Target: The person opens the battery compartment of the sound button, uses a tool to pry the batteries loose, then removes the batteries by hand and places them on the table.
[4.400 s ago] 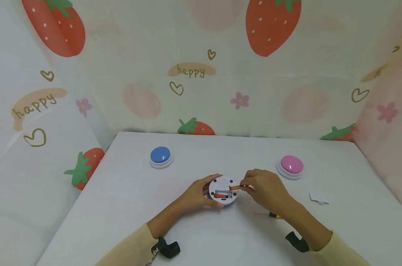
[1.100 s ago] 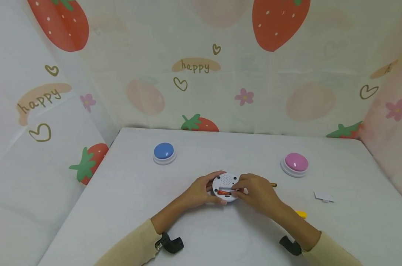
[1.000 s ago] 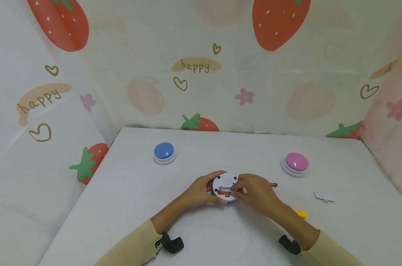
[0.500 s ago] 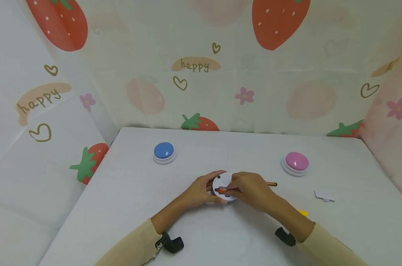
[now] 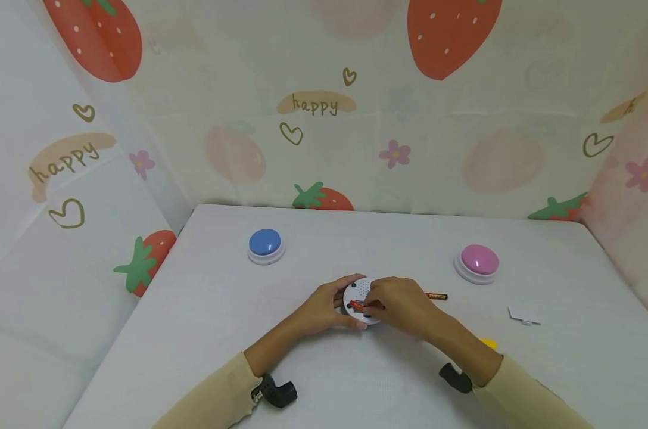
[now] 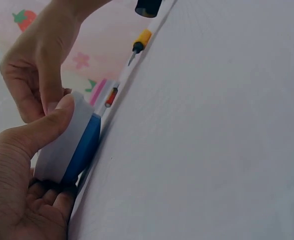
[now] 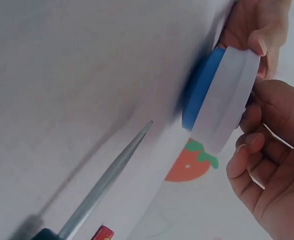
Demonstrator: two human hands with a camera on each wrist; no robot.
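My left hand (image 5: 324, 307) grips a round push button (image 5: 363, 290) by its side, thumb near and fingers beyond. It is turned over, its white underside with speaker holes and battery slot facing up; both wrist views show its blue dome (image 6: 85, 145) facing down. A red battery (image 5: 356, 306) sits tilted in the slot, left end raised. My right hand (image 5: 401, 304) has its thumb and fingers curled at that battery's right end, appearing to pinch it; the fingertips' contact is hidden. Another battery (image 5: 438, 296) lies on the table just beyond my right hand.
Behind stand a blue push button (image 5: 265, 243) at left and a pink one (image 5: 479, 261) at right. A white battery cover (image 5: 525, 315) lies at right. A yellow-handled screwdriver (image 6: 142, 40) lies by my right forearm, its shaft (image 7: 107, 182) pointing toward the held button.
Earlier my right hand held one battery above the slot; that battery now lies on the table. Over the last second my right fingers moved left over the slot, and the remaining battery tilted.
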